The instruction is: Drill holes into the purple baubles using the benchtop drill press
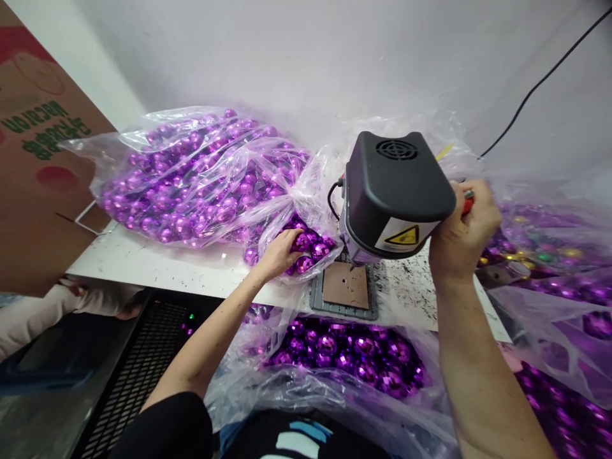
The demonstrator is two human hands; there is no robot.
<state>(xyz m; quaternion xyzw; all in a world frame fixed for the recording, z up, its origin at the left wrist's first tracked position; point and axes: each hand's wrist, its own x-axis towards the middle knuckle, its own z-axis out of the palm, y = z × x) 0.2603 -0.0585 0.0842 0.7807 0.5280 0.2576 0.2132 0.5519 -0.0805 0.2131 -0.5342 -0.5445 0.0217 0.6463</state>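
My left hand (280, 255) is in the mouth of a clear plastic bag, its fingers bent against a shiny purple mirror ball (302, 242); some fingertips are hidden. More purple balls (319, 252) lie beside them. My right hand (463, 233) is wrapped around the red-ended lever (468, 199) at the side of a small black bench machine (401, 178), which looks like a bench drill. Under its head, a brown square plate (345, 285) with a small hole rests on a grey slotted base (318, 299). The machine's head hides its lower parts.
A large bag of purple balls (191, 185) stands at the back left, beside a cardboard box (43, 153). An open bag of balls (344, 357) hangs at the front edge. Dark chips litter the white table (411, 287). More bags (554, 255) fill the right; someone's leg (52, 312) shows left.
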